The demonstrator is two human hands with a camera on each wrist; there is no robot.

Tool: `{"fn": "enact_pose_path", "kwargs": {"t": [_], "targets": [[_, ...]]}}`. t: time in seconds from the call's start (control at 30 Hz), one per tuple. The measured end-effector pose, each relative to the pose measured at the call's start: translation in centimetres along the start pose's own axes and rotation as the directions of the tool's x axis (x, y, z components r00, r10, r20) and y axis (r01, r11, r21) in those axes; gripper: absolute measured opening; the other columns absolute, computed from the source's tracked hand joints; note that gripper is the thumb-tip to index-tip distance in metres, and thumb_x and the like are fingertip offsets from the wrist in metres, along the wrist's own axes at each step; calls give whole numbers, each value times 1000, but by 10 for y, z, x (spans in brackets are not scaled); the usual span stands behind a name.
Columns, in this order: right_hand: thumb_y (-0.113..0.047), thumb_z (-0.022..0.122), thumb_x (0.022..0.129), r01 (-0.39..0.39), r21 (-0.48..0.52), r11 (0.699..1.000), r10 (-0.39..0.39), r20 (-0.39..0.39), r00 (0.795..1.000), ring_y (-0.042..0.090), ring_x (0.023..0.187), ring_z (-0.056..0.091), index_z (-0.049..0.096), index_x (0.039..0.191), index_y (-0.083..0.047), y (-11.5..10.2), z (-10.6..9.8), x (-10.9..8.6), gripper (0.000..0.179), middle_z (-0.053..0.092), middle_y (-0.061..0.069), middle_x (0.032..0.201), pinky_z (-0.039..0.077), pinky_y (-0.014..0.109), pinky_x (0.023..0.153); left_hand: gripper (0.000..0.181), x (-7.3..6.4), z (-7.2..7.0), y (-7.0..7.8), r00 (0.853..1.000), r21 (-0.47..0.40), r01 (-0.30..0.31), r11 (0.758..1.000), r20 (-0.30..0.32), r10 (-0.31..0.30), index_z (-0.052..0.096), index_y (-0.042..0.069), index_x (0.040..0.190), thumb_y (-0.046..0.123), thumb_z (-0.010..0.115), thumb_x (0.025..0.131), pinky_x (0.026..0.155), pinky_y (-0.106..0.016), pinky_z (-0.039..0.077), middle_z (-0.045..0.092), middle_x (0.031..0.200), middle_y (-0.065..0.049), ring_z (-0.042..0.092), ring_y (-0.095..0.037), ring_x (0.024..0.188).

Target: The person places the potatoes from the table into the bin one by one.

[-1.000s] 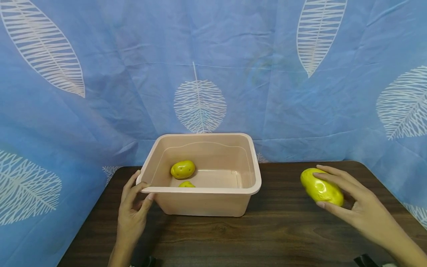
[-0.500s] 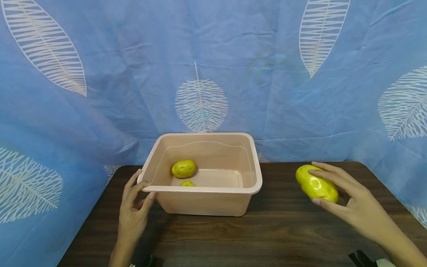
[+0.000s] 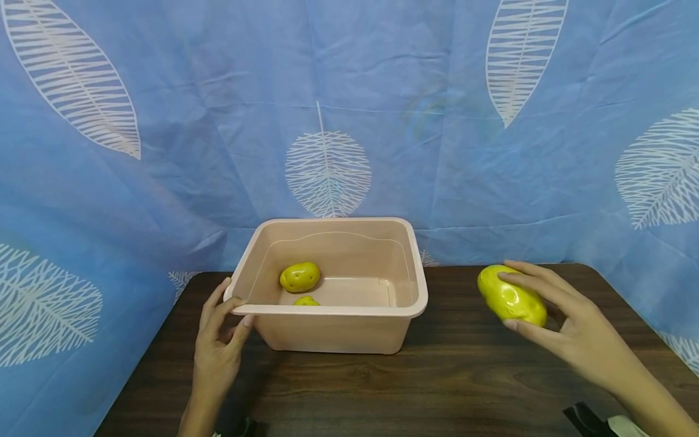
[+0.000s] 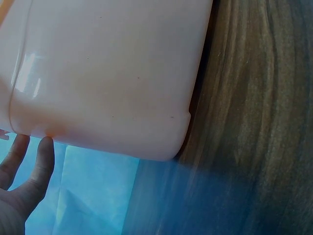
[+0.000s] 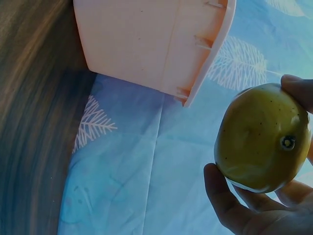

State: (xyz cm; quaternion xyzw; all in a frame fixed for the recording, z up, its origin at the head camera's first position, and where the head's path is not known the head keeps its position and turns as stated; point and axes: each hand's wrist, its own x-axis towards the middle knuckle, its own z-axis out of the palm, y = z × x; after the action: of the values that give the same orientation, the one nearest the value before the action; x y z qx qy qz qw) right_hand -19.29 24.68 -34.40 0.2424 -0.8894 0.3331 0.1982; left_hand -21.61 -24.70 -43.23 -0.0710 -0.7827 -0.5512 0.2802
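Note:
My right hand (image 3: 573, 331) grips a glossy yellow potato (image 3: 512, 296) between thumb and fingers, raised over the right side of the table. The right wrist view shows the held potato (image 5: 261, 139) with dark specks and a small round pit. My left hand (image 3: 215, 355) holds the front left corner of a beige plastic tub (image 3: 341, 312), fingers at the rim and thumb under it. Inside the tub lie a second potato (image 3: 300, 277) and another potato (image 3: 306, 301), mostly hidden by the front wall. In the left wrist view, fingers (image 4: 45, 156) touch the tub wall (image 4: 112, 73).
The dark wooden table (image 3: 349, 388) carries the tub near its back edge. Behind it hangs a blue cloth (image 3: 415, 152) with white leaf prints. A dark strap (image 3: 587, 419) shows by the right wrist.
My right hand has moved left and slightly away from me, carrying the potato nearer the tub. The left hand stays at the tub's corner.

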Motion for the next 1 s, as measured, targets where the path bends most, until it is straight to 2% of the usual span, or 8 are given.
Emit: {"fn": "enact_pose_path", "kwargs": {"t": [0.2, 0.4, 0.63, 0.83, 1.0], "targets": [[4, 79, 78, -39, 42, 998, 38, 20, 999, -6, 129, 39, 54, 139, -19, -6, 2, 8, 70, 40, -3, 154, 44, 2, 81, 30, 0, -1, -1, 999, 19, 29, 999, 12, -29, 62, 3, 121, 0, 66, 91, 76, -15, 54, 32, 156, 5, 42, -14, 132], [4, 78, 79, -28, 57, 998, 26, 28, 999, -5, 128, 41, 53, 139, -19, -12, 2, 16, 69, 40, 2, 154, 46, 4, 80, 31, 2, 0, -2, 1000, 5, 10, 1000, 6, -10, 62, 0, 119, -4, 67, 89, 78, -14, 54, 34, 156, 3, 42, -13, 133], [4, 79, 78, -4, 50, 999, 3, 25, 1000, -3, 132, 39, 55, 138, -19, -16, 4, 23, 68, 43, 2, 152, 42, 2, 86, 31, 2, 0, -2, 1000, -3, -3, 1000, 2, 3, 62, 1, 119, -5, 68, 88, 77, -14, 54, 34, 155, 2, 42, -13, 132], [1, 77, 81, -21, 63, 998, 18, 34, 999, -5, 131, 38, 55, 138, -21, -21, 5, 29, 66, 42, 3, 153, 42, 2, 86, 32, 1, 1, -1, 999, -20, -41, 999, -7, 41, 63, 0, 118, -8, 68, 87, 76, -13, 54, 35, 155, -1, 43, -13, 131], [0, 77, 82, -30, 75, 997, 26, 44, 999, -5, 126, 43, 54, 139, -22, -24, 6, 35, 65, 41, 3, 152, 45, 4, 83, 32, 0, 1, -1, 999, -25, -41, 999, -10, 41, 62, -1, 118, -8, 68, 86, 77, -12, 53, 35, 155, -2, 43, -13, 131]]}}
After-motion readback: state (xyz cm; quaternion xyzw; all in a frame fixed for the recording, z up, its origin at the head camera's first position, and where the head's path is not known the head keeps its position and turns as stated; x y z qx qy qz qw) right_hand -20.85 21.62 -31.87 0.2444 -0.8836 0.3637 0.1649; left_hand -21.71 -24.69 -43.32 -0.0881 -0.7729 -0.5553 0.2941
